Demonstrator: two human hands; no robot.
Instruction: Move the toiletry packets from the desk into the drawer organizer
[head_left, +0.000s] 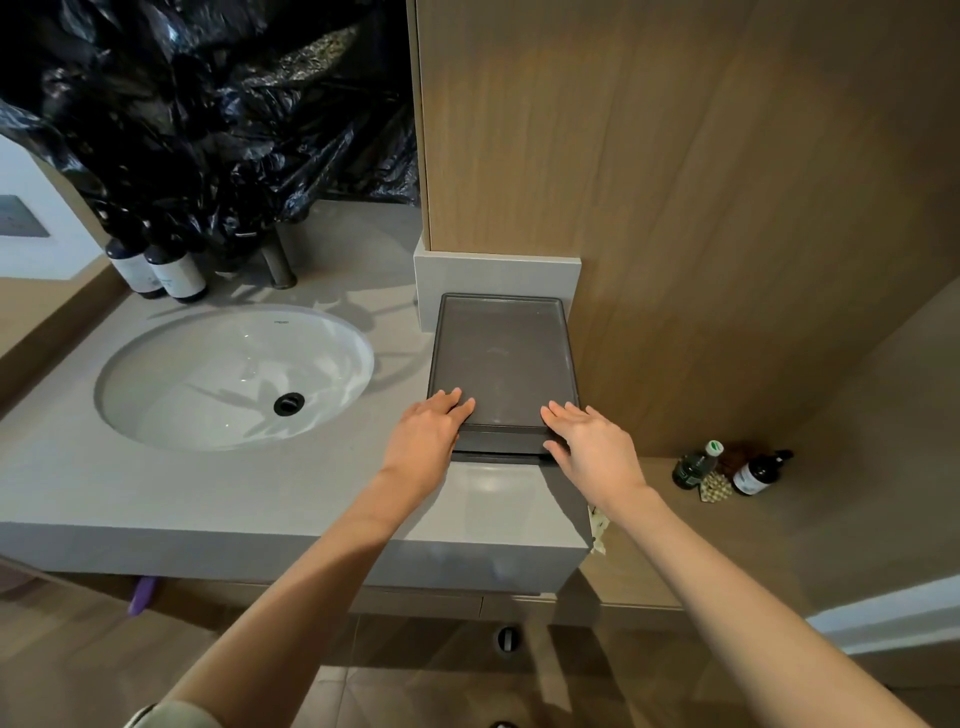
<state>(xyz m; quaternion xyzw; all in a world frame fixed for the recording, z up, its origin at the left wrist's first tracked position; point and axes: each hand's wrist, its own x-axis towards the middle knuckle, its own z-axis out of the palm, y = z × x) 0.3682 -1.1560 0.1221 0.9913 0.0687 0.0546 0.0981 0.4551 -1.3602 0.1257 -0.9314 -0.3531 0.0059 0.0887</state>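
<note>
A dark grey drawer organizer (501, 358) stands on the grey counter (218, 488), against the wooden wall panel. Its drawer looks closed, with the front panel (501, 446) facing me. My left hand (426, 436) rests flat on the organizer's front left corner, fingers straight. My right hand (592, 449) lies on the front right corner, fingers straight over the top and thumb by the drawer front. No toiletry packets show on the counter.
A white oval sink (234, 374) with a dark faucet (278, 265) lies left of the organizer. Two dark bottles (156, 270) stand at the back left, below crumpled black plastic (208, 114). On the lower ledge to the right stand a green bottle (693, 465) and a brown bottle (758, 473).
</note>
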